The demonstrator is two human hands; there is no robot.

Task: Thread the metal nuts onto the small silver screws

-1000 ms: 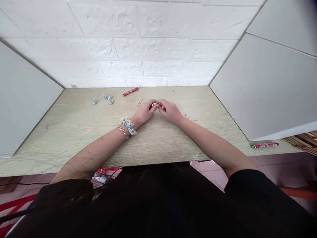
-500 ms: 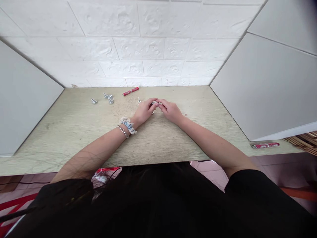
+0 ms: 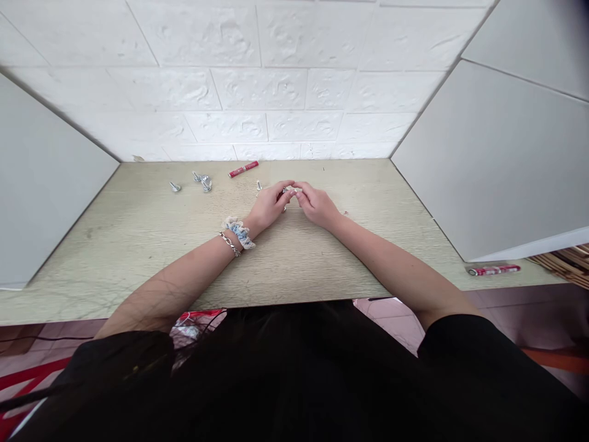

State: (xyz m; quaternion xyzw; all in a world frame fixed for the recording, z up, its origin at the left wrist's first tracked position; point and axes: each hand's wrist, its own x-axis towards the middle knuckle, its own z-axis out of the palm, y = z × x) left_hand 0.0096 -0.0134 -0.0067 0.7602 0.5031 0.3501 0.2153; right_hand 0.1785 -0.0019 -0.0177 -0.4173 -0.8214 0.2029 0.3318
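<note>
My left hand (image 3: 269, 207) and my right hand (image 3: 316, 204) meet fingertip to fingertip over the middle of the wooden table (image 3: 138, 245). Both pinch a small silver bolt (image 3: 289, 191) between them; most of it is hidden by the fingers. My left wrist carries a blue and white scrunchie (image 3: 238, 232) and a chain bracelet. Just left of my hands a small bolt (image 3: 258, 185) stands on the table.
Several silver bolts (image 3: 204, 182) and one more bolt (image 3: 175, 186) lie at the back left. A red tube (image 3: 243, 169) rests near the white brick wall. Another red tube (image 3: 493, 269) lies at the table's right edge. Grey panels stand on both sides.
My hands have stayed together at the same spot; the fingers have shifted slightly around the small bolt. Nothing else on the table has moved.
</note>
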